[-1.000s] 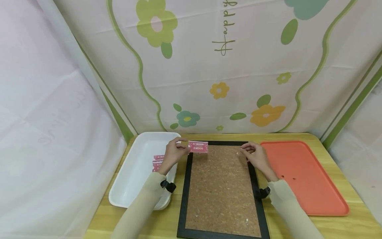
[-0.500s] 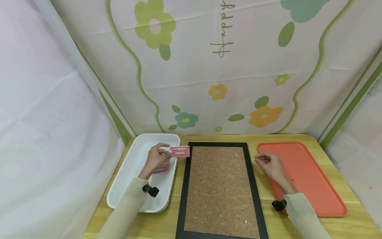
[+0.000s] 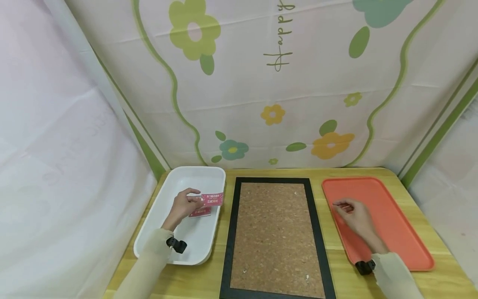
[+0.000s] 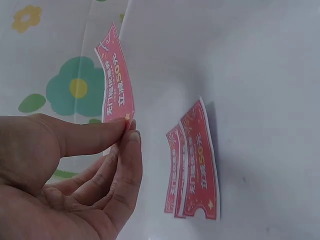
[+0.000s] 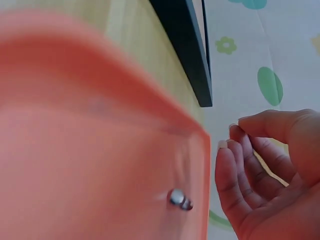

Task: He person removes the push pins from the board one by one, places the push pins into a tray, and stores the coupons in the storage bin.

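Between thumb and forefinger, my left hand [image 3: 184, 206] pinches a pink coupon [image 3: 213, 199] by its end, above the white bin [image 3: 149, 232]. The left wrist view shows this coupon slightly curved, with several similar coupons [image 4: 200, 160] overlapping on the bin floor. My right hand [image 3: 354, 216] is over the left part of the orange-red tray [image 3: 396, 232], fingers loosely curled and thumb close to the forefinger. Nothing shows between those fingertips. In the right wrist view a small shiny pin-like piece [image 5: 177, 197] lies near the tray's rim, blurred.
A cork board [image 3: 276, 236] with a black frame [image 3: 230, 245] lies between bin and tray. Small white marks show near its corners. Wooden table [image 3: 328, 241] surrounds them. A flowered cloth [image 3: 239, 99] hangs behind, with white cloth at both sides.
My left hand has carried the coupon leftward and down from the board's upper left corner to over the bin. My right hand has moved right, from the board's upper right corner to the tray.
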The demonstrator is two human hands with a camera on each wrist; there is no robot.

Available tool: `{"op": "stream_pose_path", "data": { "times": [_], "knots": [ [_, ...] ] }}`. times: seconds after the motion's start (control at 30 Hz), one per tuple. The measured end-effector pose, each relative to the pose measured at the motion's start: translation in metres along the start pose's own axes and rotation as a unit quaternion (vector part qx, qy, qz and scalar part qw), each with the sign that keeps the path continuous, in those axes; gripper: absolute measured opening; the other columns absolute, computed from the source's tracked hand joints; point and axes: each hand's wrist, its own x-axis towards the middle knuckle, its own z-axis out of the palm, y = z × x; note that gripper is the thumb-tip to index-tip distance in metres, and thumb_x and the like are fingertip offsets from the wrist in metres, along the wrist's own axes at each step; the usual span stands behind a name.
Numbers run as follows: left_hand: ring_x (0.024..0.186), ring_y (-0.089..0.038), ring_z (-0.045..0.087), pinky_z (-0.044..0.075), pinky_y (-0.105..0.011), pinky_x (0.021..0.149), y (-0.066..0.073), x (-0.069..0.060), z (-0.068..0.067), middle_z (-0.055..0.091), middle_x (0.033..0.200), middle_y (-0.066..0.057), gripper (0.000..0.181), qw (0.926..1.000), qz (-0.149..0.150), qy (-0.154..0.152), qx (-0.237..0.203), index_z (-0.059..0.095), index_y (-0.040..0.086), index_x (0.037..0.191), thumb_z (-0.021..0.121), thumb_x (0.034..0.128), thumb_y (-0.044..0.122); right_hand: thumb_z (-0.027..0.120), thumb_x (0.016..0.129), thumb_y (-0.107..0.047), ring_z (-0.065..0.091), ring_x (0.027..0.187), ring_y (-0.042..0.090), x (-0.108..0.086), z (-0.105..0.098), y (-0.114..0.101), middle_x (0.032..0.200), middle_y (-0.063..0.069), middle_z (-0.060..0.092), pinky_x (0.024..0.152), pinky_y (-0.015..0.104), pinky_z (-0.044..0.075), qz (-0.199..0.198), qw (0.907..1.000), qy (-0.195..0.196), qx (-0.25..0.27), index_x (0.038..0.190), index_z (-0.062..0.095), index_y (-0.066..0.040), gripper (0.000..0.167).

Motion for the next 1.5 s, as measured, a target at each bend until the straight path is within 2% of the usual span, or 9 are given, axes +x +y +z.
{"op": "stream_pose_path", "data": {
  "times": [0.13,0.33,0.47,0.57,0.77,0.97,1.1,1.23,1.5],
  "knots": [
    [0.090,-0.021,0.074,0.052,-0.026,0.068,-0.006,-0.001,-0.007,0.080,0.103,-0.017,0.043,0.9998,-0.005,-0.003,0.021,0.066,0.002,0.131,0.077,0.0913,0.011,0.068,0.102,-0.022,0.064,0.080,0.004,-0.007,-0.006,0.003,0.104,0.015,0.073,0.059,0.026,0.056,-0.004,1.0000,0.006,0.000,0.118,0.074,-0.005,0.024],
    [0.093,-0.024,0.075,0.054,-0.027,0.071,-0.012,-0.005,-0.013,0.080,0.101,-0.020,0.043,0.9990,-0.023,-0.018,0.035,0.066,-0.002,0.128,0.078,0.0879,0.008,0.066,0.103,-0.020,0.067,0.070,0.018,-0.016,-0.018,0.009,0.105,0.022,0.072,0.050,0.034,0.057,0.006,0.9997,-0.008,0.023,0.120,0.072,-0.002,0.025],
    [0.082,-0.019,0.073,0.051,-0.026,0.068,-0.017,-0.006,-0.014,0.079,0.095,-0.017,0.044,0.9973,-0.047,-0.033,0.046,0.064,-0.003,0.127,0.079,0.0865,0.009,0.068,0.102,-0.018,0.066,0.074,0.014,-0.022,-0.025,0.016,0.101,0.019,0.073,0.053,0.030,0.056,-0.005,1.0000,-0.004,0.005,0.117,0.073,-0.003,0.022],
    [0.076,-0.017,0.071,0.048,-0.026,0.065,-0.022,-0.007,-0.014,0.077,0.088,-0.013,0.038,0.9958,-0.058,-0.036,0.062,0.065,-0.003,0.119,0.079,0.0860,0.010,0.069,0.101,-0.015,0.064,0.072,0.010,-0.025,-0.029,0.020,0.097,0.016,0.073,0.053,0.027,0.053,-0.014,0.9998,-0.006,-0.011,0.114,0.074,-0.003,0.018],
    [0.072,-0.019,0.070,0.048,-0.026,0.060,-0.029,-0.005,-0.015,0.074,0.081,-0.011,0.020,0.9945,-0.058,-0.033,0.081,0.063,0.000,0.093,0.080,0.0843,0.006,0.072,0.099,-0.015,0.061,0.069,0.002,-0.030,-0.034,0.028,0.092,0.009,0.075,0.054,0.025,0.050,0.004,0.9980,-0.021,-0.059,0.105,0.076,-0.006,0.012],
    [0.069,-0.017,0.063,0.045,-0.025,0.059,-0.032,-0.004,-0.015,0.067,0.075,-0.006,0.019,0.9909,-0.055,-0.035,0.118,0.061,0.003,0.083,0.081,0.0837,0.006,0.071,0.099,-0.015,0.060,0.069,-0.001,-0.033,-0.038,0.033,0.094,0.007,0.076,0.057,0.024,0.050,0.037,0.9945,-0.059,-0.078,0.106,0.077,-0.007,0.012],
    [0.066,-0.017,0.057,0.042,-0.026,0.058,-0.032,-0.005,-0.015,0.065,0.069,-0.005,0.020,0.9886,-0.037,-0.032,0.142,0.062,0.004,0.076,0.081,0.0822,0.008,0.070,0.100,-0.014,0.061,0.069,0.000,-0.036,-0.038,0.036,0.094,0.007,0.076,0.058,0.023,0.050,0.039,0.9934,-0.070,-0.082,0.106,0.077,-0.008,0.011],
    [0.065,-0.018,0.055,0.040,-0.026,0.058,-0.033,-0.006,-0.015,0.063,0.067,-0.005,0.021,0.9875,-0.030,-0.030,0.152,0.062,0.004,0.074,0.081,0.0820,0.009,0.070,0.099,-0.012,0.060,0.068,-0.001,-0.037,-0.038,0.038,0.093,0.006,0.076,0.058,0.023,0.050,0.034,0.9938,-0.062,-0.086,0.105,0.077,-0.008,0.010],
    [0.066,-0.018,0.055,0.042,-0.027,0.058,-0.036,-0.005,-0.012,0.063,0.069,-0.004,0.019,0.9844,-0.049,-0.026,0.167,0.064,0.005,0.075,0.080,0.0842,0.012,0.071,0.099,-0.013,0.059,0.068,-0.002,-0.039,-0.037,0.041,0.093,0.007,0.076,0.056,0.023,0.049,0.031,0.9943,-0.052,-0.088,0.106,0.077,-0.007,0.011]
  ]
}}
